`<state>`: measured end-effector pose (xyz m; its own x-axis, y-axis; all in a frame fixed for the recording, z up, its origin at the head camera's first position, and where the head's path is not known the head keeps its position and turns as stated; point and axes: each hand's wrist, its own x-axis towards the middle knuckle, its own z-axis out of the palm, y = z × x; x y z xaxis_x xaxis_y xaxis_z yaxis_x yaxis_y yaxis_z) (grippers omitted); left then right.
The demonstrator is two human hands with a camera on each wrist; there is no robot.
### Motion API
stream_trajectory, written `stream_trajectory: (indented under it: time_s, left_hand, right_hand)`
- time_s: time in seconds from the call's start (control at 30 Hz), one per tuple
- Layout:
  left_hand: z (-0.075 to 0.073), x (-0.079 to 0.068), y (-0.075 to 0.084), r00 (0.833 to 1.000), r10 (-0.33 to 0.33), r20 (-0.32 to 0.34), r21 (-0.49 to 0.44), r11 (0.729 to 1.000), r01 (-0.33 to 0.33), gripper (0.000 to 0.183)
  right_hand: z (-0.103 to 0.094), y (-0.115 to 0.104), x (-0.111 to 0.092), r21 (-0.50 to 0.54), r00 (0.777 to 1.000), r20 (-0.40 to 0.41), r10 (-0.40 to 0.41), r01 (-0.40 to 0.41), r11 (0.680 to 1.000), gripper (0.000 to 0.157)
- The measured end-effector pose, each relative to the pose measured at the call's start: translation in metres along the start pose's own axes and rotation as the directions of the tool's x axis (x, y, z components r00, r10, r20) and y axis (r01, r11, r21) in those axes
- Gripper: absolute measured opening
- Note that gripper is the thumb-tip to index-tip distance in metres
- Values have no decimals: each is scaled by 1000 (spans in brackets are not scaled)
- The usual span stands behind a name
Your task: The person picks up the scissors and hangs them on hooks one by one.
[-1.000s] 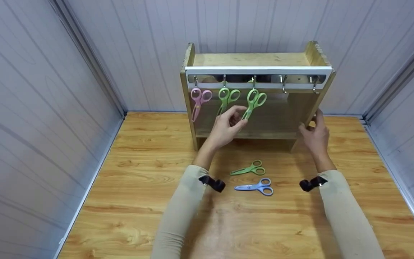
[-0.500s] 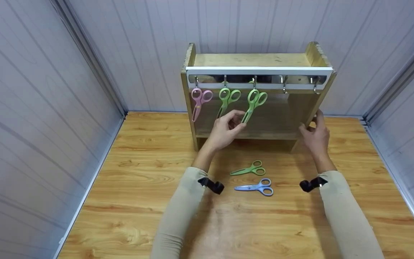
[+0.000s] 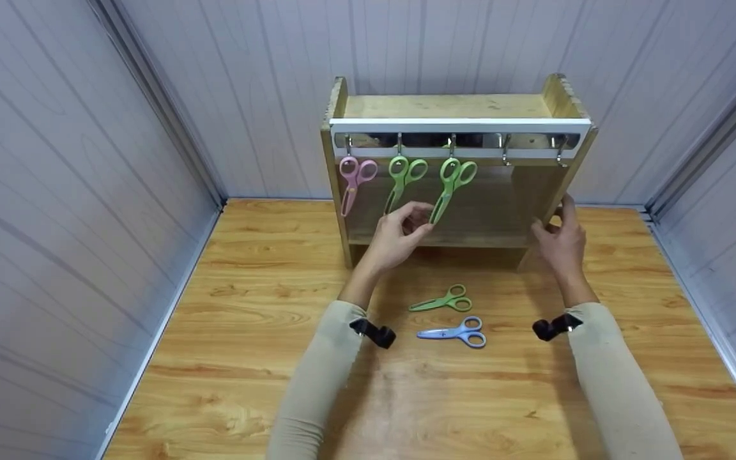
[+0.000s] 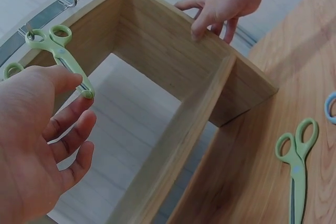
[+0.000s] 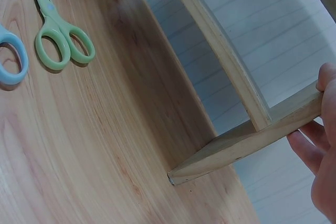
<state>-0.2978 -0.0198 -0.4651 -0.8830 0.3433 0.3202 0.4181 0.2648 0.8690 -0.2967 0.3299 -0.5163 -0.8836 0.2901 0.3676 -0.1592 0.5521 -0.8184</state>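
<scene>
Green scissors (image 3: 451, 185) hang by one finger loop on the third hook of the white hook rail (image 3: 457, 124). Near their tip, my left hand (image 3: 397, 235) pinches them between thumb and finger; the left wrist view shows the tip (image 4: 87, 93) at the fingers. My right hand (image 3: 559, 239) grips the edge of the wooden shelf's right side panel (image 5: 247, 150), thumb on one face and fingers on the other. Pink scissors (image 3: 351, 186) hang on the first hook, and another green pair (image 3: 400, 179) on the second, its lower end partly behind my left hand.
The two right-hand hooks (image 3: 505, 153) carry nothing. On the wood-grain tabletop (image 3: 246, 358), in front of the wooden shelf (image 3: 444, 105), lie green scissors (image 3: 441, 300) and blue scissors (image 3: 451, 332). Pale panelled walls (image 3: 266, 96) stand behind and at both sides.
My left hand has moved slightly down and to the left, staying at the tip of the green scissors, which hang a little straighter. My right hand has stayed in place on the shelf.
</scene>
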Motion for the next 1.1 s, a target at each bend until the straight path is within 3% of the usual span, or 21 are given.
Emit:
stream_trajectory:
  time_s: [0.3,0.73,1.1]
  left_hand:
    - [0,-2,-4,1000,-31,5,-7,1000,31,36]
    - [-1,-3,-5,999,-37,6,-22,999,37,41]
    - [-2,-4,-6,999,-42,6,-2,999,42,42]
  right_hand:
    - [0,0,-2,39,1000,1,1,-2,999,68]
    - [-3,-1,-1,11,999,25,46,-46,999,72]
    - [-2,0,-2,24,999,28,31,-32,999,72]
